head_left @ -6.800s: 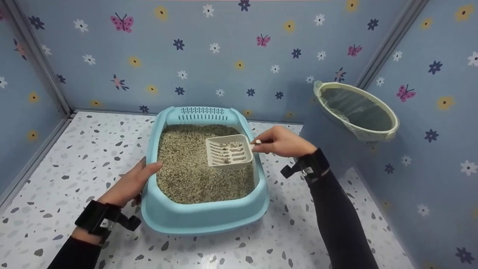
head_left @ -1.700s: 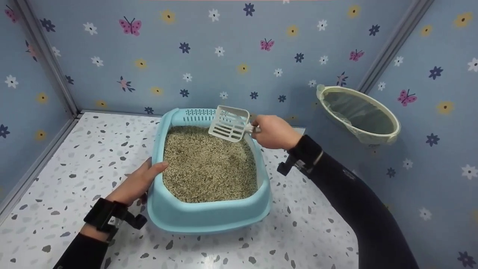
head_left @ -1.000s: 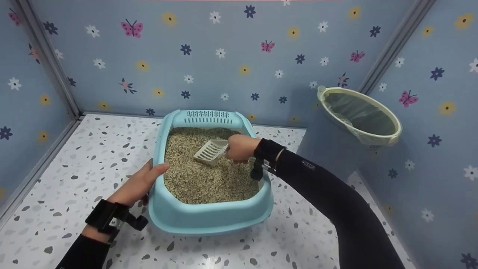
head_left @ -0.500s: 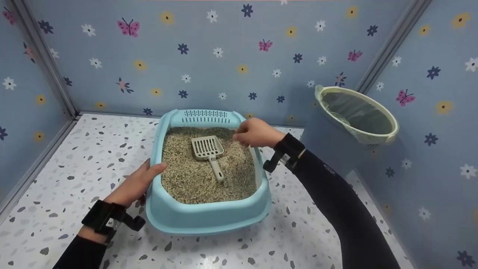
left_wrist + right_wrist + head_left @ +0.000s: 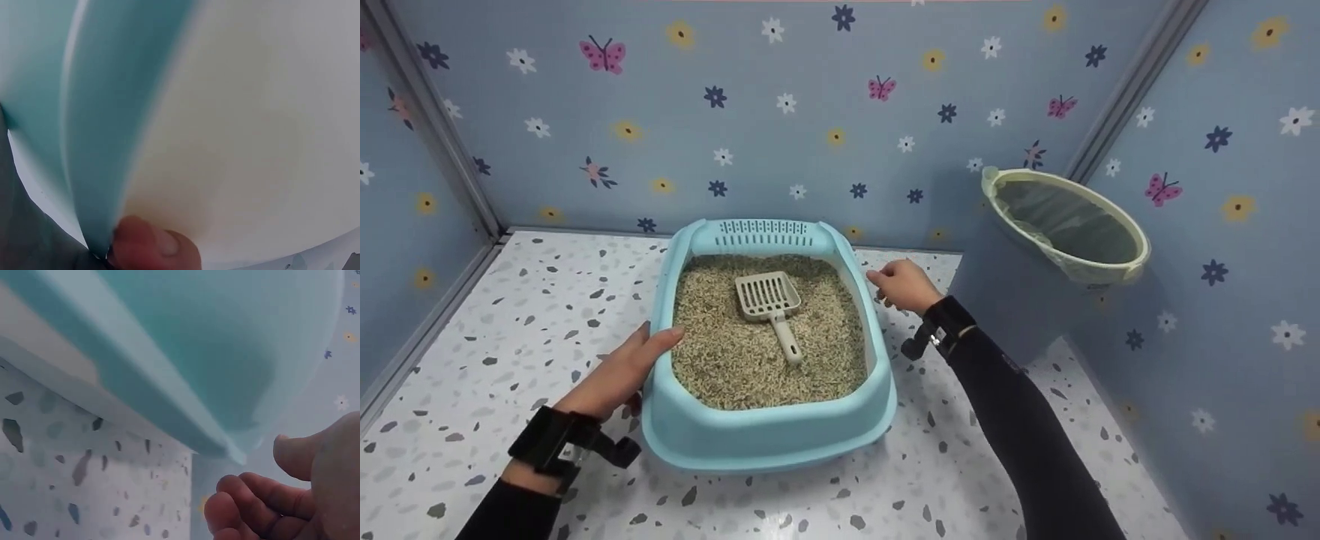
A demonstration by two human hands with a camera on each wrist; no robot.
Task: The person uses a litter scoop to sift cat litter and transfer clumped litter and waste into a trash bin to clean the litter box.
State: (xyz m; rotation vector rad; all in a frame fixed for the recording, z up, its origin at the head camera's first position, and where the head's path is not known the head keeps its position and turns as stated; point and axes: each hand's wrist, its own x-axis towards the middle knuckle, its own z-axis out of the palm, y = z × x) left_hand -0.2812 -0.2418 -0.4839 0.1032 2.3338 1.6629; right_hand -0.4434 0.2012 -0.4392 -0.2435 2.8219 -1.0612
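Note:
A light blue litter box (image 5: pixel 769 441) filled with beige pellet litter (image 5: pixel 735 360) sits mid-floor. A white slotted scoop (image 5: pixel 770 297) lies flat on the litter, handle pointing toward me, with no hand on it. My left hand (image 5: pixel 651 343) grips the box's left rim, thumb (image 5: pixel 153 248) hooked over the edge. My right hand (image 5: pixel 886 288) hovers just outside the right rim, fingers (image 5: pixel 253 502) loosely curled and holding nothing. In the right wrist view the blue box wall (image 5: pixel 197 354) fills the frame beside that hand.
A pale green bin (image 5: pixel 1065 225) lined with a plastic bag stands at the right, tilted toward me, near the corner. Blue patterned walls close off the back and both sides. Speckled terrazzo floor (image 5: pixel 510 315) surrounds the box.
My right hand set the scoop down on the litter, let go and drew back past the right rim. The left hand stayed on the left rim.

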